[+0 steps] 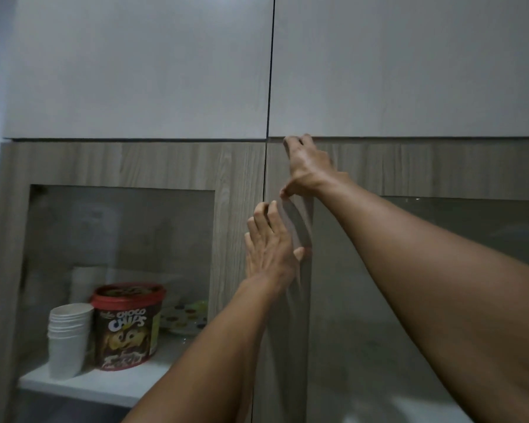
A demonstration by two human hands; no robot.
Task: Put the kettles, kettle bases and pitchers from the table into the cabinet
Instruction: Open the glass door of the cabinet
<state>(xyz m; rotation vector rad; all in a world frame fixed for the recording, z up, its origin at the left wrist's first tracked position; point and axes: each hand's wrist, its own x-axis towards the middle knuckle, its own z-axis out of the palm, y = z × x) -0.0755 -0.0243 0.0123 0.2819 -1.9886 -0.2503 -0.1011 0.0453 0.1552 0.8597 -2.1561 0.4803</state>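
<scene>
A white shelf (74, 389) behind the cabinet's left glass door carries a stack of white paper cups (69, 340), a red-lidded Choco Chips tub (128, 326) just beside it, and a dotted plate (187, 317) (partly hidden) further back

Your one head camera looks forward and slightly upward, close to the cabinet (239, 166) doors, with both your forearms reaching in from the lower edge.

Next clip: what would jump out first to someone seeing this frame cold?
Two bare arms reach up to the seam between the wood-grain cabinet doors, the right hand at the top edge and the left hand below it. Behind the left glass pane stand a red-lidded Choco Chips tub and stacked white cups.
</scene>
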